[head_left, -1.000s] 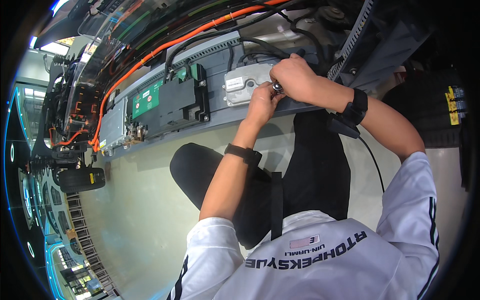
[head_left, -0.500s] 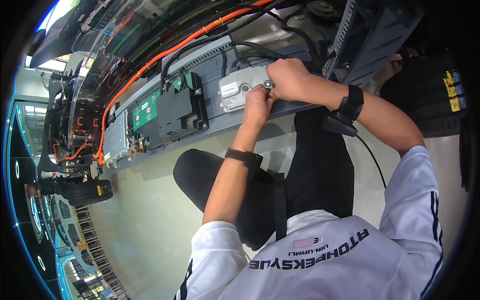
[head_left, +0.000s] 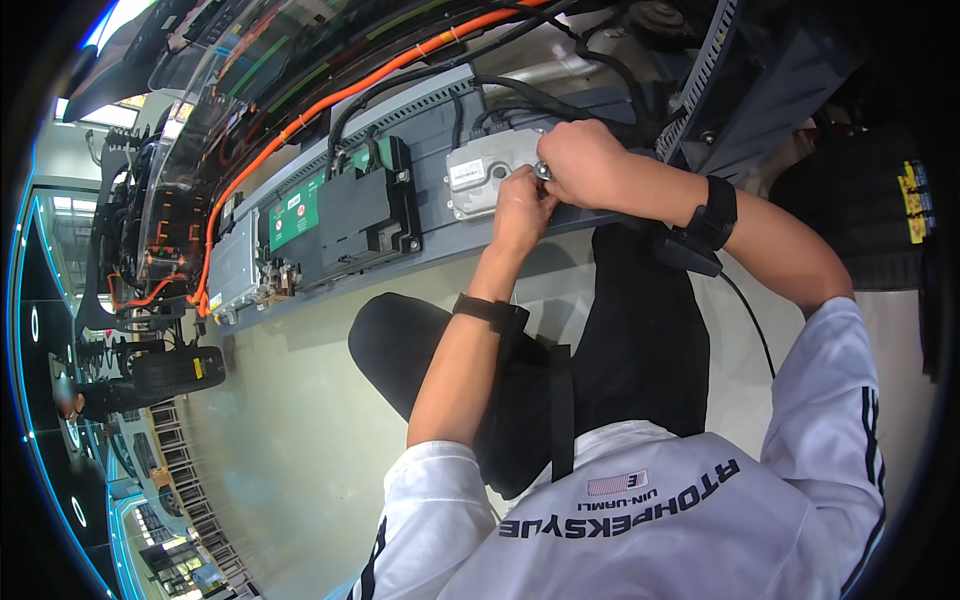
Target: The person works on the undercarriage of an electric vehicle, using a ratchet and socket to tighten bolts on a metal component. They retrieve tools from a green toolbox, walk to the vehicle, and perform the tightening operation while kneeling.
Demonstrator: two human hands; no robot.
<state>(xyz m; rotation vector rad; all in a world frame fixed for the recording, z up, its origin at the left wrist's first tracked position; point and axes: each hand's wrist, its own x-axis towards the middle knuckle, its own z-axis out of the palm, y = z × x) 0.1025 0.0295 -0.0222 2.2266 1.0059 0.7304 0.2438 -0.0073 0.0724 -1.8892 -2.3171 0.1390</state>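
Both of my hands meet at the lower right corner of a silver-grey metal control unit (head_left: 480, 188), a flat box with a white label and a round boss. My right hand (head_left: 585, 168) is closed round a small shiny metal tool with a rounded head (head_left: 543, 171); most of it is hidden in the fist. Just beside that head, my left hand (head_left: 522, 208) has its fingers pinched together low at the unit's edge. What lies between the left fingertips is hidden. Black cables (head_left: 520, 92) run behind the unit.
Left of the unit sits a black module (head_left: 358, 215) with a green labelled plate (head_left: 295, 213), on a grey beam (head_left: 440, 255). An orange cable (head_left: 330, 100) runs along the vehicle chassis. A tyre (head_left: 180, 370) stands at left, a larger dark one (head_left: 850, 200) at right. Another person (head_left: 95, 400) is far left.
The view has shifted slightly, so the unit and beam appear a little further right. The tool's shiny head has turned a little at my right fist. Both hands stay at the same corner.
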